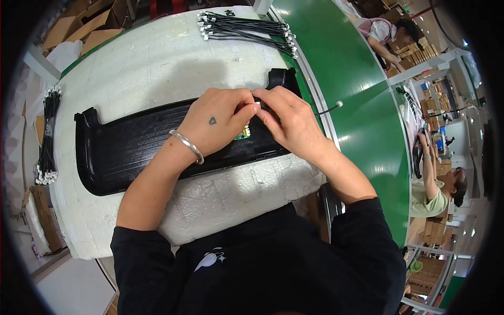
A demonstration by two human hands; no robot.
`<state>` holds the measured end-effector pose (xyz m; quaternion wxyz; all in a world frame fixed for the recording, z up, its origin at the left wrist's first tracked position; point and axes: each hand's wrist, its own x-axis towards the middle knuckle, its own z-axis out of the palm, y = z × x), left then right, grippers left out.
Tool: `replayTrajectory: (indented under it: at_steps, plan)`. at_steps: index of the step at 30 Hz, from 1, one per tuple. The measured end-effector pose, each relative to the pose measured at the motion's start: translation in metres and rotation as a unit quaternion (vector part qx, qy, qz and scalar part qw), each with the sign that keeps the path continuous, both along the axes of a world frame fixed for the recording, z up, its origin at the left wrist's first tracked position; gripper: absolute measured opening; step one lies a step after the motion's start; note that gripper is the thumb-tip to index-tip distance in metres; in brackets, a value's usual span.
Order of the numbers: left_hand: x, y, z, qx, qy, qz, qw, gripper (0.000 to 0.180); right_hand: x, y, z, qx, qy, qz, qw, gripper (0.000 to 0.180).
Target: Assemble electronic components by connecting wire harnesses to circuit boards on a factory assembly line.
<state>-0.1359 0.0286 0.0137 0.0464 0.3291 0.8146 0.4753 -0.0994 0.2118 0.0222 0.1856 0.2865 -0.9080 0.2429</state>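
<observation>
Both hands meet over a black plastic housing, a long shallow shell with raised ends, lying on the padded white surface. My left hand, with a bangle on its wrist, is closed in a pinch at a small white connector. Opposite it, my right hand pinches the same spot from the other side. A black cable with a white plug sticks out beyond my right hand. Below the fingers a small green circuit board shows in part; my left hand hides the rest.
Bundled black cables with white plugs lie at the far edge, and another cable bundle at the left edge. A green conveyor belt runs along the right behind a metal rail. Two people work beyond it. Cardboard boxes stand far left.
</observation>
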Motion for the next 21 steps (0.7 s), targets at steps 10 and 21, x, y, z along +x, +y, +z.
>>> replayTrajectory:
  at_steps: [10,21]
  plan:
    - [0.001,-0.001,-0.003,-0.159,0.054,0.003,0.986,0.020,0.000,0.007,-0.007,0.112,0.045,0.013,0.993,0.009]
    - [-0.003,-0.022,-0.006,-0.420,0.037,0.033,0.906,0.106,-0.004,0.021,-0.025,0.166,-0.094,0.070,0.979,0.007]
